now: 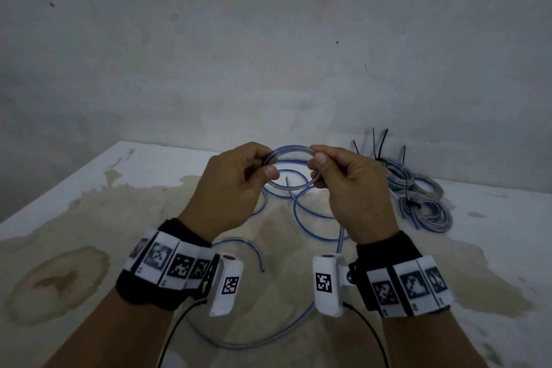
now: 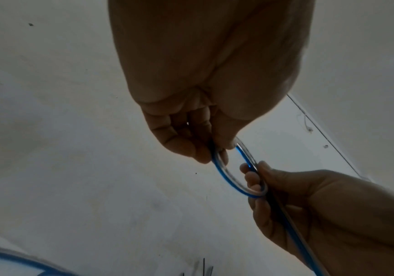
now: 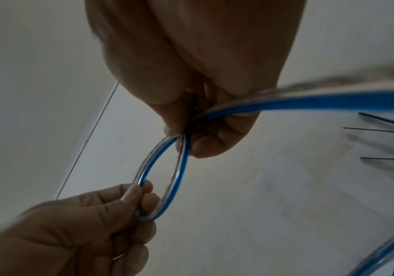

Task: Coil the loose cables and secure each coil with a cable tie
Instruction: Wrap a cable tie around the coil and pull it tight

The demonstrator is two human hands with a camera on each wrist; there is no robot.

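Cable: first loop held above the tabletop's middle, left hand pinching one side, right hand the other; the slack trails toward the near edge.

Step, as judged: winding. Keep each turn matched to the first, feed slack without twisting, and hold the crossing pinched.

Views: head alone shows tied coils at the far right; right wrist shows the crossing under the fingers.

White table w/ brown stains; grey wall behind.
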